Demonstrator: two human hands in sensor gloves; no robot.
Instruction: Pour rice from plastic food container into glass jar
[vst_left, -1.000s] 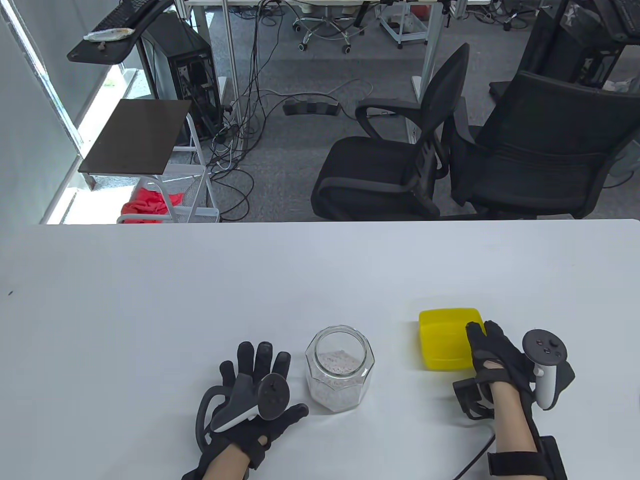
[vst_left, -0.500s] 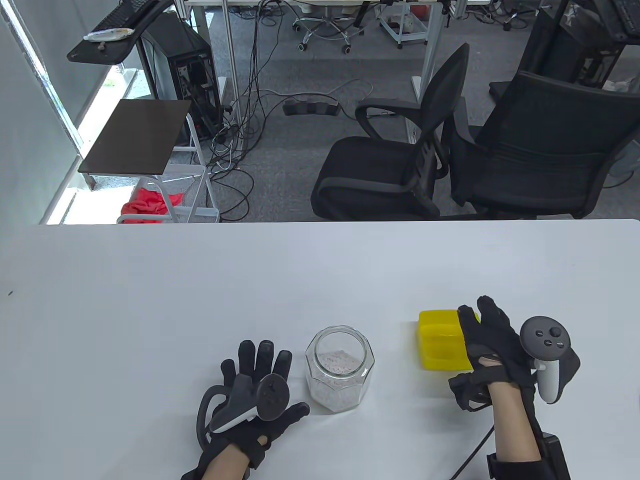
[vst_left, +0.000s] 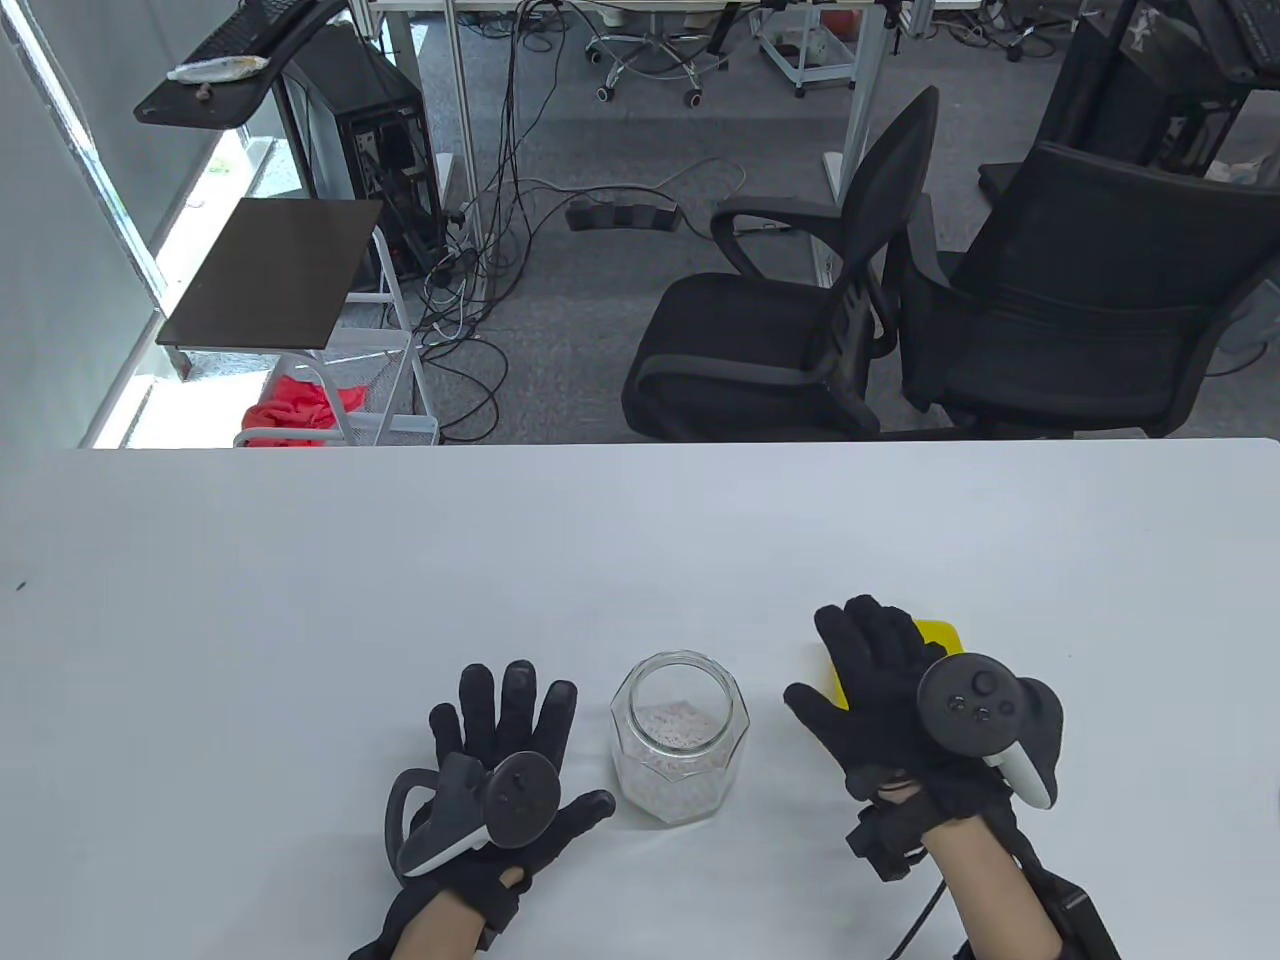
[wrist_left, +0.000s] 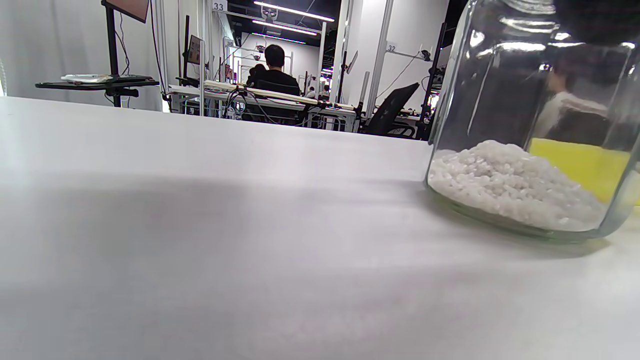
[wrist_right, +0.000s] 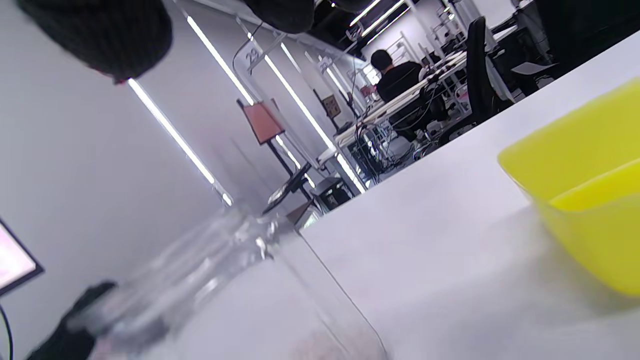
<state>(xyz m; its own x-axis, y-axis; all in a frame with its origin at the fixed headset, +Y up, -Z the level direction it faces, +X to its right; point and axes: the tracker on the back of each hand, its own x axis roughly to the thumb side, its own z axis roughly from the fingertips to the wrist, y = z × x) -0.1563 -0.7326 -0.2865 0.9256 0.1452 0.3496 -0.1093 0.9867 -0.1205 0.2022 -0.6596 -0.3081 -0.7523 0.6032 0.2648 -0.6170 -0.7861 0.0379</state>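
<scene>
A glass jar (vst_left: 680, 745) with some rice in its bottom stands open on the white table (vst_left: 640, 540). In the left wrist view the rice (wrist_left: 515, 185) shows through the glass. A yellow plastic container (vst_left: 940, 635) stands to its right, mostly hidden under my right hand (vst_left: 870, 680). That hand is spread open, palm down, over the container, and whether it touches is unclear. The right wrist view shows the container (wrist_right: 585, 210) upright on the table and the blurred jar (wrist_right: 240, 280). My left hand (vst_left: 510, 740) lies open and flat left of the jar.
Two black office chairs (vst_left: 800, 340) stand beyond the table's far edge. A small side table (vst_left: 270, 270) and cables are on the floor at the far left.
My right hand has swung left from the container's right side and now spreads over its top. My left hand has shifted slightly forward. Jar and container have not moved.
</scene>
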